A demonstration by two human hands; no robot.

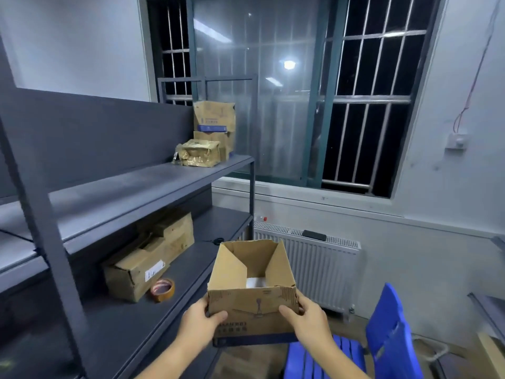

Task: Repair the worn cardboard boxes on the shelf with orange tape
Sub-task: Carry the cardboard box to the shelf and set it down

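Grey shelf (153, 181) by barred window, left of frame; open box in hand at bottom centre.
Your left hand (198, 322) and right hand (306, 317) grip the worn cardboard box (251, 291), fingers clamped on its near corners. Orange tape (163, 289) lies untouched on the lower shelf; no tape visible on any box, other boxes (213, 135) upper centre unrepaired.

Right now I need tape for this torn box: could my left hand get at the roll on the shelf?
Probably yes, once freed: the left hand grips the box, but the tape lies unobstructed on the shelf to its left.
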